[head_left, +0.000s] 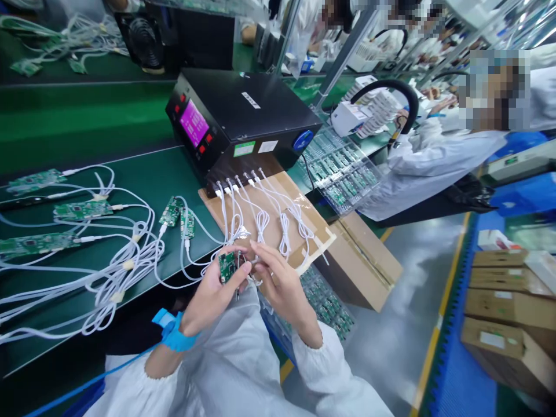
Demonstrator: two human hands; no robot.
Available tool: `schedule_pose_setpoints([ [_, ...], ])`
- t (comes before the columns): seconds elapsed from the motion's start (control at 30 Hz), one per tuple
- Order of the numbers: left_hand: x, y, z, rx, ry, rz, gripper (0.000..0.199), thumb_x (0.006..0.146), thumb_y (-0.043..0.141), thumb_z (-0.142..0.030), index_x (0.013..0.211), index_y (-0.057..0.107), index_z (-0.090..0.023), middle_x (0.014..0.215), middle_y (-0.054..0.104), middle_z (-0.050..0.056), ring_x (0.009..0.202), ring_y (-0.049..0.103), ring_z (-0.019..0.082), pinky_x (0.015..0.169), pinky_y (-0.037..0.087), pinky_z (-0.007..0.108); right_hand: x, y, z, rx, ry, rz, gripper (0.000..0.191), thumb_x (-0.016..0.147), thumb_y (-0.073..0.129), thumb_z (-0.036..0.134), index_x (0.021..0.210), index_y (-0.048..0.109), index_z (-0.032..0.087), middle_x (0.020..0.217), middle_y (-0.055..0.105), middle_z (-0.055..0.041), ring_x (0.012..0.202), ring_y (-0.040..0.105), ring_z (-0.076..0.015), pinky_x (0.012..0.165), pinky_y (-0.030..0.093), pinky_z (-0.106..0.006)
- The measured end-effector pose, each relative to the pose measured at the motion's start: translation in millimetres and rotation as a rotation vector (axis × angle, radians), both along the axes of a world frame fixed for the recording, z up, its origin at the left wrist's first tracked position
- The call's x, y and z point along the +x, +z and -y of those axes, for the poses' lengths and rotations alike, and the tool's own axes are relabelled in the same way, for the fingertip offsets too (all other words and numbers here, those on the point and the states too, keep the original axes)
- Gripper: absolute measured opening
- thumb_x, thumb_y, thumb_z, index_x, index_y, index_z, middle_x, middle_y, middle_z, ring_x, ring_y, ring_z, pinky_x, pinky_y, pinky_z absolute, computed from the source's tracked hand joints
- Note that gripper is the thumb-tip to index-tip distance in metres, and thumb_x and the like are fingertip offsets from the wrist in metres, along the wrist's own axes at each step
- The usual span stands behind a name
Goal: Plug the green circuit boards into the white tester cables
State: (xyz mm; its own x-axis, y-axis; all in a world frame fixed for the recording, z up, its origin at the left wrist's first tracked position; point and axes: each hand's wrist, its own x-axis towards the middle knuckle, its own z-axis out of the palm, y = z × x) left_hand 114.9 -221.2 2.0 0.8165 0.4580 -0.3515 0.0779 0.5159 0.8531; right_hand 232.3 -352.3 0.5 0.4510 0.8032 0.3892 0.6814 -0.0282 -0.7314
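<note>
My left hand (216, 288), with a blue wrist strap (174, 330) at its wrist, is closed round a small green circuit board (226, 266). Close beside it on the right, my right hand (278, 281) has its fingers bent together at the board's edge. A white cable seems to run between those fingertips, though its end is hidden. Behind both hands, several white cables (262, 223) lead from the front of a black tester box (256, 110) over a brown cardboard sheet (243, 211). Two small boards (186, 223) with cables plugged in lie left of my hands.
Longer green boards (82, 209) and a tangle of white cables (139, 249) cover the left bench. Trays of boards (343, 168) stand right of the tester, with more below my right arm. A cardboard box (365, 260) and a seated co-worker (434, 162) are at the right.
</note>
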Motion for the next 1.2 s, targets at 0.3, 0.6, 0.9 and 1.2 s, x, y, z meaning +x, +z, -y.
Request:
schedule_pose_setpoints([
  [0.3, -40, -10.4, -20, 0.067, 0.079, -0.241, 0.06, 0.09, 0.073, -0.058, 0.137, 0.061, -0.022, 0.094, 0.074, 0.004, 0.072, 0.069, 0.015, 0.072, 0.057, 0.026, 7, -22.7, 82, -0.333, 0.106, 0.324, 0.063, 0.099, 0.042, 0.002, 0.156, 0.051, 0.027, 0.144, 0.07, -0.0109, 0.098, 0.081, -0.0185, 0.065, 0.064, -0.025],
  [0.6, -33, -19.9, -5, -0.024, 0.191, -0.244, 0.065, 0.085, 0.079, -0.059, 0.136, 0.062, -0.023, 0.112, 0.076, 0.008, 0.101, 0.076, 0.024, 0.1, 0.062, 0.041, 7, -60.6, 98, -0.376, 0.113, 0.384, 0.056, 0.103, 0.051, 0.011, 0.157, 0.05, 0.026, 0.129, 0.075, -0.0144, 0.088, 0.079, -0.0191, 0.065, 0.064, -0.026],
  [0.9, -36, -27.7, 4, 0.122, 0.02, -0.337, 0.072, 0.084, 0.074, -0.068, 0.14, 0.062, -0.023, 0.116, 0.075, 0.01, 0.096, 0.076, 0.024, 0.095, 0.061, 0.039, 17, -63.0, 103, -0.12, 0.072, -0.209, 0.023, 0.105, 0.055, 0.019, 0.117, 0.074, 0.027, 0.121, 0.072, -0.01, 0.081, 0.078, -0.0149, 0.066, 0.066, -0.027],
  [1.2, -26, 15.0, 4, 0.069, 0.263, -0.254, 0.059, 0.088, 0.075, -0.06, 0.135, 0.063, -0.027, 0.124, 0.075, 0.009, 0.116, 0.074, 0.029, 0.109, 0.059, 0.044, -22, -61.8, 55, 0.363, -0.401, -0.799, 0.016, 0.104, 0.062, 0.03, 0.115, 0.072, 0.027, 0.085, 0.064, 0.0026, 0.049, 0.059, -0.0075, 0.049, 0.055, -0.025],
])
